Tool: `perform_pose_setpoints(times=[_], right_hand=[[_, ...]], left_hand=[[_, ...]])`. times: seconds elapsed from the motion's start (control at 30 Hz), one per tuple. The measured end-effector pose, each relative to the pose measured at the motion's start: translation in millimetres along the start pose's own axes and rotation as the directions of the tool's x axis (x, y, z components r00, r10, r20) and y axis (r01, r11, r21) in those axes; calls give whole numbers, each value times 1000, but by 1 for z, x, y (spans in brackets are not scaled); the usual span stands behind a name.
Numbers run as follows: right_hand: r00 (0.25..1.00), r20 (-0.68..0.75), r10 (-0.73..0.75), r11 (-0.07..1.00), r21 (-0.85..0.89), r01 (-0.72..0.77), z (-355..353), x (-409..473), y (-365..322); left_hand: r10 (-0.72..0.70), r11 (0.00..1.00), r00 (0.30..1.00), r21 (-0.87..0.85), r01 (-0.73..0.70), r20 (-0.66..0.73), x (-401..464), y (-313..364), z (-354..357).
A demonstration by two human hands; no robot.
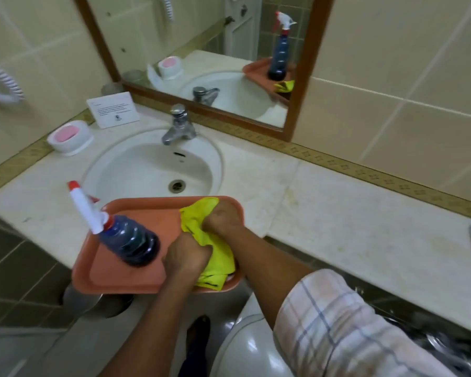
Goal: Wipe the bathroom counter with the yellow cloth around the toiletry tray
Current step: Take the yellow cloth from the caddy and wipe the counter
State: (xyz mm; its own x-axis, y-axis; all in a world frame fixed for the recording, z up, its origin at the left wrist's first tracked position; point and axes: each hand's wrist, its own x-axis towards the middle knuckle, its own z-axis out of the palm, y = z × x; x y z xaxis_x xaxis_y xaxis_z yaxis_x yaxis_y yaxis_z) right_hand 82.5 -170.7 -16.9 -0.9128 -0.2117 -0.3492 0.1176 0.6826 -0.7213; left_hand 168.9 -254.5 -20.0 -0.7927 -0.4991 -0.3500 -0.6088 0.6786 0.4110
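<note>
1. Head view. A salmon-orange rectangular plastic tray (136,270) sits at the front edge of the pale marble bathroom counter (337,213), its near side overhanging that edge, just in front of the round white basin (152,170).
2. A crumpled yellow cloth (215,257) lies on the right half of the tray, reaching from its far right corner to its near right corner.
3. Left hand (186,258): fingers curled shut, gripping a bunch of the cloth near the tray's front edge.
4. Right hand (223,217): closed into a fist on the cloth's far part, toward the tray's back right corner. A plaid sleeve (332,322) covers the upper right arm.
5. A dark blue spray bottle with a white-and-red trigger head (128,240) stands on the tray's left half, apart from the cloth.
6. A chrome tap (178,126) stands behind the basin; a white soap dish holding a pink bar (70,137) sits at the counter's back left; a white printed card (113,109) leans against the wood-framed mirror (201,50).
</note>
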Motion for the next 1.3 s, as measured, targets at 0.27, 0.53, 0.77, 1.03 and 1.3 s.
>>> perform_pose_setpoints(times=[0.27, 0.53, 0.77, 1.03, 1.3], right_hand=[[946, -249, 207, 842, 537, -43, -132, -22, 66], [741, -465, 485, 856, 427, -292, -249, -86, 233], [730, -639, 244, 901, -129, -414, -205, -97, 276], [744, -644, 178, 816, -326, -477, -211, -58, 298], [758, -645, 101, 802, -398, -446, -244, -2, 299]], left_hand=[[315, 818, 949, -509, -270, 3, -23, 103, 19], [512, 829, 764, -459, -321, 392, -98, 232, 165], [776, 617, 627, 128, -777, 69, 33, 202, 143], [837, 406, 479, 288, -867, 264, 149, 192, 115], [845, 396, 476, 313, -863, 243, 161, 199, 116]])
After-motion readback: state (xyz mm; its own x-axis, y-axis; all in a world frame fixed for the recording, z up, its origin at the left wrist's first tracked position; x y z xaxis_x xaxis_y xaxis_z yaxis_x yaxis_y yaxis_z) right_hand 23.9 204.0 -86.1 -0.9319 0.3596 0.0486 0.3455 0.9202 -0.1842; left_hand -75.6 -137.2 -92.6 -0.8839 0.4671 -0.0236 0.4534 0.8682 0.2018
